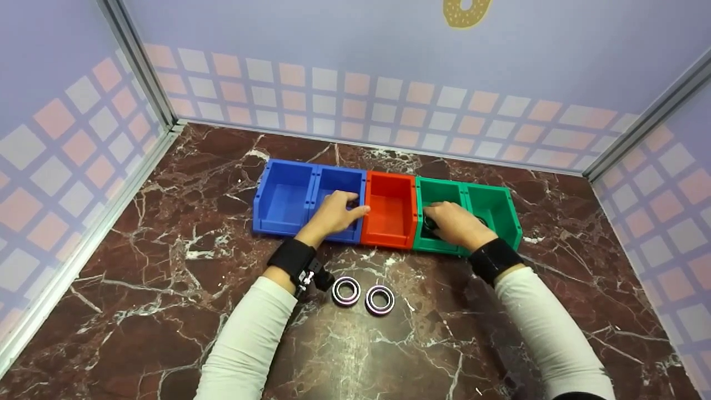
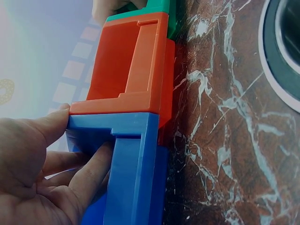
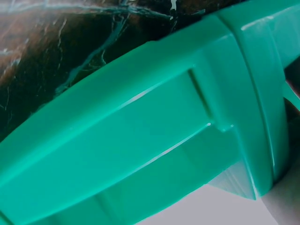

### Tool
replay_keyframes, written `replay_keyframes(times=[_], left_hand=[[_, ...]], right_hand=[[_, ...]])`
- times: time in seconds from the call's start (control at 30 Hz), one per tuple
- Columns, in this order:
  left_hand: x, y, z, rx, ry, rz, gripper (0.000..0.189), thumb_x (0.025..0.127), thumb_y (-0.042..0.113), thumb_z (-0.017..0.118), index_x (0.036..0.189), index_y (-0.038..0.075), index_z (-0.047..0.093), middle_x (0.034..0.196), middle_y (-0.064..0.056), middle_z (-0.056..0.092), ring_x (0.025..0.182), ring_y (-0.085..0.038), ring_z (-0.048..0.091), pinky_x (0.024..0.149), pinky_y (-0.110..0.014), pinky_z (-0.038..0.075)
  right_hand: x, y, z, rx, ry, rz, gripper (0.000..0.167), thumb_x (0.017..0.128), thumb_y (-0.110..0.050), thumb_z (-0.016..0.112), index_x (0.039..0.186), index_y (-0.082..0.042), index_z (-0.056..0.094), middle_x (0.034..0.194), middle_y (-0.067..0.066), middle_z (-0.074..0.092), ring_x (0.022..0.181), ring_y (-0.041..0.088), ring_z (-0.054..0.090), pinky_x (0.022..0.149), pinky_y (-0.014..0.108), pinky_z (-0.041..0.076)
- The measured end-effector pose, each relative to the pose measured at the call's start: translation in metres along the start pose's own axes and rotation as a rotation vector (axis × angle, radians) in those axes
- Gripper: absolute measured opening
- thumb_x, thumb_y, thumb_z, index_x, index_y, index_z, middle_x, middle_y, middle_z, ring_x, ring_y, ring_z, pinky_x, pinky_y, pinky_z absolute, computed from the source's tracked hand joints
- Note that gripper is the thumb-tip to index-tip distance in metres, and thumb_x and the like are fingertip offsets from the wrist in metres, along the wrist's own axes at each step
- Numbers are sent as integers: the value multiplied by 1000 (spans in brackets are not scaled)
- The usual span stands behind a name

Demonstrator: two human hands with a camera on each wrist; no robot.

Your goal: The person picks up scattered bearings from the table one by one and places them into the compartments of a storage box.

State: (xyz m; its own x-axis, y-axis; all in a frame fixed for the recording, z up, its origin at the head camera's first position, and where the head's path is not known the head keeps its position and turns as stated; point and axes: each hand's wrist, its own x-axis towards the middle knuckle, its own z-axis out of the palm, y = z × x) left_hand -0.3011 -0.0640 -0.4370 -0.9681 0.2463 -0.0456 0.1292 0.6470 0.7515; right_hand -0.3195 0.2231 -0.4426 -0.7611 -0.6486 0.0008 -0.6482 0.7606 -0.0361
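My left hand is at the second blue bin. Its thumb touches the rim beside the red bin, and its loosely bent fingers reach inside; the left wrist view shows nothing held in them. Over at the left green bin, my right hand reaches in with curled fingers at a dark round part. The fingertips there are partly hidden, and the right wrist view shows mainly green bin walls. Two ring-shaped bearings with a purplish sheen lie flat on the table in front.
Several bins stand joined in a row. The outer blue bin is at the left end, the outer green bin at the right. Beneath them is a dark red marble-patterned table. Panels enclose the back and sides.
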Motion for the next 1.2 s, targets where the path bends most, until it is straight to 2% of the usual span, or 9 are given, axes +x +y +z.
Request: replay_keyframes(times=[0.4,0.67,0.77,0.93,1.1,1.2], left_hand=[[-1,1,2,10,7,9,56,97,32,63,139,-5,53,142,-22,55,138,-34,47,116,-42,39],[0,1,1,19,1,11,56,98,31,62,140,-4,52,143,-21,54,138,-33,47,117,-42,39],[0,1,0,18,5,10,56,98,31,62,139,-4,52,143,-21,55,138,-34,47,116,-42,39],[-1,1,-1,10,8,2,56,98,31,62,140,-4,52,143,-21,54,138,-34,47,117,-42,38],[-1,1,0,7,5,-1,56,98,31,62,140,-4,51,144,-21,53,139,-34,45,118,-43,37],[0,1,1,11,5,1,56,98,30,62,140,-5,52,143,-22,54,139,-34,46,117,-43,38]], right_hand=[[-5,-2,1,-30,31,-11,15,80,2,74,90,-3,64,88,14,67,86,34,67,75,46,57],[-8,2,-6,27,76,-59,15,82,-1,76,91,-4,64,92,11,66,87,28,64,78,42,55],[-11,1,-13,48,87,-69,19,83,-3,76,99,-4,67,100,12,69,94,28,66,83,42,57],[-19,-3,-25,84,99,-51,34,83,-6,77,117,-5,70,115,13,71,110,30,66,94,45,56],[-30,-13,-38,77,126,-49,35,85,-10,77,119,-7,70,117,11,71,111,28,66,93,45,56],[-36,-23,-42,59,160,-80,35,85,-14,78,119,-9,70,117,10,71,110,28,67,92,45,57]])
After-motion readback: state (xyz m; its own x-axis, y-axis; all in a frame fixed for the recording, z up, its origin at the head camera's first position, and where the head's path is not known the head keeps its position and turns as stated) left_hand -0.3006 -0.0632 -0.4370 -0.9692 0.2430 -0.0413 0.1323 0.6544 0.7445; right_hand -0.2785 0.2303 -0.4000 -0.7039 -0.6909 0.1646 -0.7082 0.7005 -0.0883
